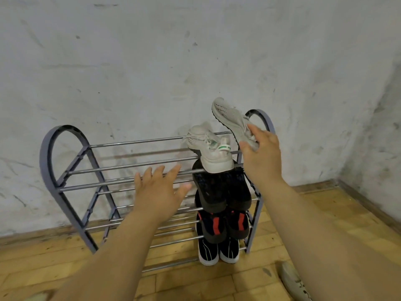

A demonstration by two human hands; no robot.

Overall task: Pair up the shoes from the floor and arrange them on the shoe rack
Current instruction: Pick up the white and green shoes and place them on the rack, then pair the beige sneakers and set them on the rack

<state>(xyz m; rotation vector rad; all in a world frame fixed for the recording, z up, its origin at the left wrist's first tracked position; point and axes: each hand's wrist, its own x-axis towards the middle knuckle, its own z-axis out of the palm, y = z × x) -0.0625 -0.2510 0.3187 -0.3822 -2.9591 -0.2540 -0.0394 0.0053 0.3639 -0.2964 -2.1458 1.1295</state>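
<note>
A grey metal shoe rack [71, 170] with several tiers stands against the wall. One white sneaker [211, 148] rests on the right end of its top tier. My right hand [262, 155] grips a second white sneaker [230, 117] by the heel, toe tilted up, above the rack's right end. My left hand [159, 191] hovers open in front of the upper bars, holding nothing. Below sit a dark pair [221, 190], a black pair with red stripes [225, 224] and a black pair with white soles [218, 250].
A rough white wall stands behind the rack and turns a corner on the right. The floor [195, 283] is wooden parquet. A pale shoe [294, 281] lies at the bottom right, partly behind my right forearm. The rack's left part holds no shoes.
</note>
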